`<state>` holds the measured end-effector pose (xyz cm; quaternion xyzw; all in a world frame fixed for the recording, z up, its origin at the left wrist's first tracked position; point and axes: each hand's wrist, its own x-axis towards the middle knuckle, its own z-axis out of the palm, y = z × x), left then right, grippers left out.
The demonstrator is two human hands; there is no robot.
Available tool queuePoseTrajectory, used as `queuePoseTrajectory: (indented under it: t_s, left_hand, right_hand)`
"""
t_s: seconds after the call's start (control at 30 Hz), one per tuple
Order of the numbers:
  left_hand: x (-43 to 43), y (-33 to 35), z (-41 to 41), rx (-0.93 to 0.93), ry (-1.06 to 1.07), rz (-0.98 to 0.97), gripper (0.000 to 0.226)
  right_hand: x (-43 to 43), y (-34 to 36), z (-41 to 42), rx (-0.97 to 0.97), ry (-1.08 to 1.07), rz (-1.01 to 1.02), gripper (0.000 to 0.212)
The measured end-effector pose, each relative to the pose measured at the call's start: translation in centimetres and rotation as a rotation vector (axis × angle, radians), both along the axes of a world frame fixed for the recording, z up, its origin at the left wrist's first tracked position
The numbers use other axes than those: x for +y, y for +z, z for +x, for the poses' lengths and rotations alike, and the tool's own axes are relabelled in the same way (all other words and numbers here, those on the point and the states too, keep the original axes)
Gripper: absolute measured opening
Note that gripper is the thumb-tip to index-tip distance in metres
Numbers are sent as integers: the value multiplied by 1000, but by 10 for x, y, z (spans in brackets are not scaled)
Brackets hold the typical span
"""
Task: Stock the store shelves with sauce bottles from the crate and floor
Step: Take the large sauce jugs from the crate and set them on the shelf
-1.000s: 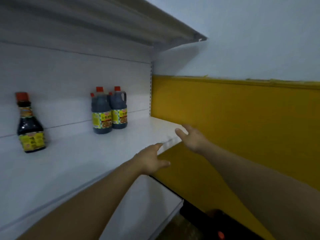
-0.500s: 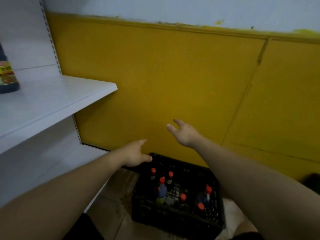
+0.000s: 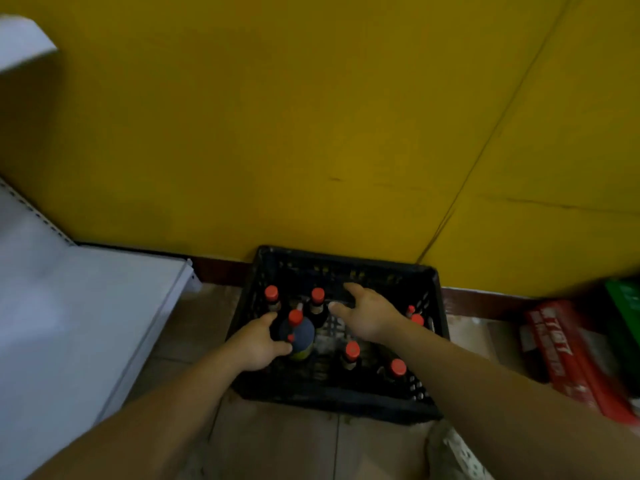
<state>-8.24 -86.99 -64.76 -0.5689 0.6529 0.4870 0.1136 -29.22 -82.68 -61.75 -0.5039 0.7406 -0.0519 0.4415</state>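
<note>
upper shelf (image 3: 24, 43): only a blurred corner, cut off at the left edge.
bottles (image 3: 351, 355): labels too dark to read, bodies sunk in the crate (image 3: 332, 403).
left grip (image 3: 258, 344): touching the large bottle (image 3: 301, 336) or just beside it, cannot tell.
right grip (image 3: 367, 317): covers the crate's middle; two caps (image 3: 416, 318) half hidden behind its wrist.
red carton (image 3: 568, 355): print blurred, near end cut off.
green box (image 3: 623, 317): blurred, cut by the right edge.

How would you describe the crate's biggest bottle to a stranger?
Find the black crate on the floor against the yellow wall. In its left half, beside the left hand, stands the big bottle. It is far wider than the slim red-capped bottles around it.
</note>
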Motion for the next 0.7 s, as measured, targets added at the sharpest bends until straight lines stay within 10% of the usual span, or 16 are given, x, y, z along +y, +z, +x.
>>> queuePoseTrajectory:
  t_s: [0.43,0.7]
  left_hand:
    - [-53,-124,1,-3,-22,158,67]
    - [-35,-122,6,90,21,127,73]
  right_hand:
    - [-91,-134,46,171,670,-40,56]
    - [-68,-113,39,61,526,-180,23]
